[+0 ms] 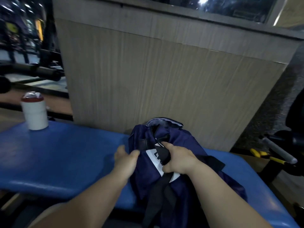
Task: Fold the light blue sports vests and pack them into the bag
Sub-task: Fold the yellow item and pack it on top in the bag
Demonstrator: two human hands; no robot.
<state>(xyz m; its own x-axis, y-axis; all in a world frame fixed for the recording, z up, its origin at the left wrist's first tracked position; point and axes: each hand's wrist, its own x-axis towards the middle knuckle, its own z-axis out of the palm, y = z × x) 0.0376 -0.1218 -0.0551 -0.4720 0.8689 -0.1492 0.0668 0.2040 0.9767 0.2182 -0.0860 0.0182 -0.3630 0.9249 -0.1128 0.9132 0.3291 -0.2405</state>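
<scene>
A dark navy bag point(179, 140) with a white printed panel and black straps lies on the blue padded bench point(65, 153). A pale blue-grey piece of fabric point(156, 123) shows at the bag's far opening; whether it is a vest I cannot tell. My right hand point(178, 159) grips a black strap over the white panel. My left hand point(125, 157) is at the bag's left edge, fingers pinching the navy fabric.
A white cup with a red-rimmed clear lid point(34, 111) stands at the bench's far left corner. A wood-grain cabinet wall point(164, 76) rises right behind the bag. Gym equipment with a grey handle and yellow parts point(271, 153) sits to the right.
</scene>
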